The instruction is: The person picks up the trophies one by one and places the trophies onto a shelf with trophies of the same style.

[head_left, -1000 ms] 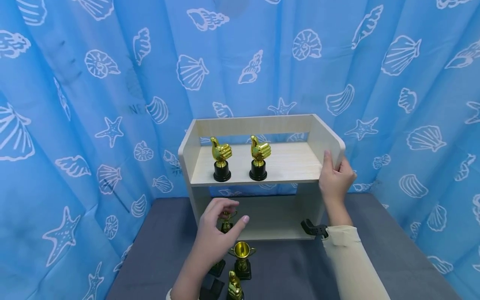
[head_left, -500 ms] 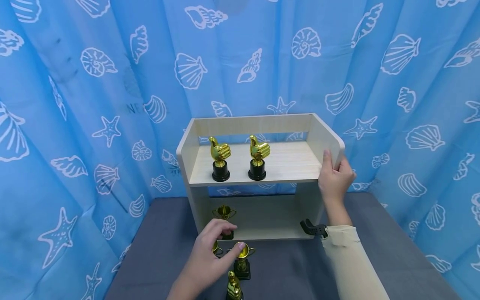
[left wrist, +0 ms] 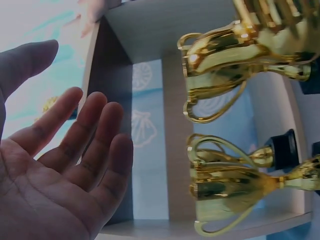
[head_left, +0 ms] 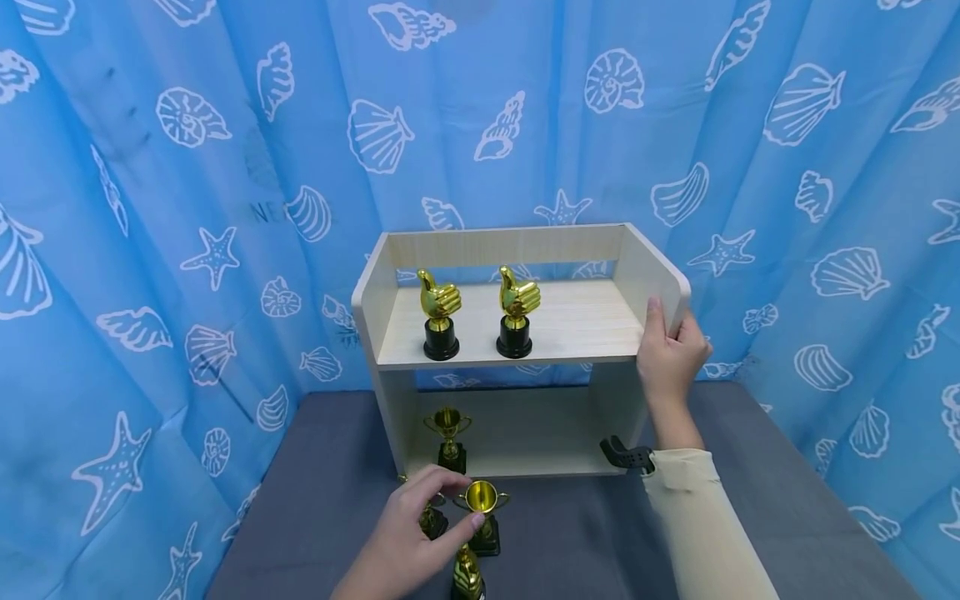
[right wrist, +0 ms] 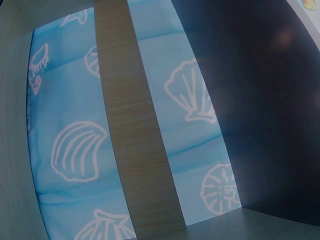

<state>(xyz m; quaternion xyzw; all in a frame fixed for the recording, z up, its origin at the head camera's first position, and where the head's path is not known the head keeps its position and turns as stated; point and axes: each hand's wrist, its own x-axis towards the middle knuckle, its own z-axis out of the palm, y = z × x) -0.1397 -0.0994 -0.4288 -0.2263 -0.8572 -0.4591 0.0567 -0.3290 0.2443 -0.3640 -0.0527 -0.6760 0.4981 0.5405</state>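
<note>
In the head view my left hand reaches in front of the shelf, fingers loosely bent, thumb and fingertips beside a gold trophy cup on a black base. Whether they touch it is unclear. The left wrist view has this palm bare, with gold trophy cups to its right. Another trophy cup is partly hidden behind the hand. One trophy cup stands on the lower shelf, at its left. My right hand grips the right side panel of the pale wooden shelf.
Two gold thumbs-up trophies, a left one and a right one, stand on the upper board. A further thumb trophy is at the bottom edge. The grey tabletop runs to a blue shell-patterned curtain.
My left hand has drawn back from the trophy cup on the lower shelf, down toward the cup in front. That shelf cup shows fully now. The right hand has kept its grip.
</note>
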